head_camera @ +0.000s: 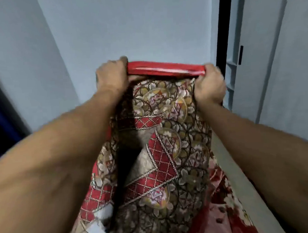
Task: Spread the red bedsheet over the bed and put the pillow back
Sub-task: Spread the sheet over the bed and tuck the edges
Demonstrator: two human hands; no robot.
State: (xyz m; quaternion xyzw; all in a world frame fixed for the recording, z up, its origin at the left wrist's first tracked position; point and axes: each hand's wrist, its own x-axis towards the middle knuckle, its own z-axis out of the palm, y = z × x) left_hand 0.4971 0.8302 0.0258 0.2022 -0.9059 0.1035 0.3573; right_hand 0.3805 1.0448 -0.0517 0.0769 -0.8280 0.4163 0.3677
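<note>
The red bedsheet (162, 151) hangs in front of me, bunched and partly folded, with a brown and gold floral print and red lattice bands. Its plain red hem (166, 70) is stretched level between my hands at chest height. My left hand (111, 77) grips the hem's left end and my right hand (209, 86) grips its right end, both fists closed on the cloth. The sheet's lower part drapes down onto the bed below. No pillow can be made out.
A pale blue wall (126, 28) stands straight ahead. A black door frame (223, 31) and a light door (272, 55) are at the right. A red floral blanket (226, 198) lies at the lower right, beside a beige ledge (230, 169). White items (97, 229) lie at the lower left.
</note>
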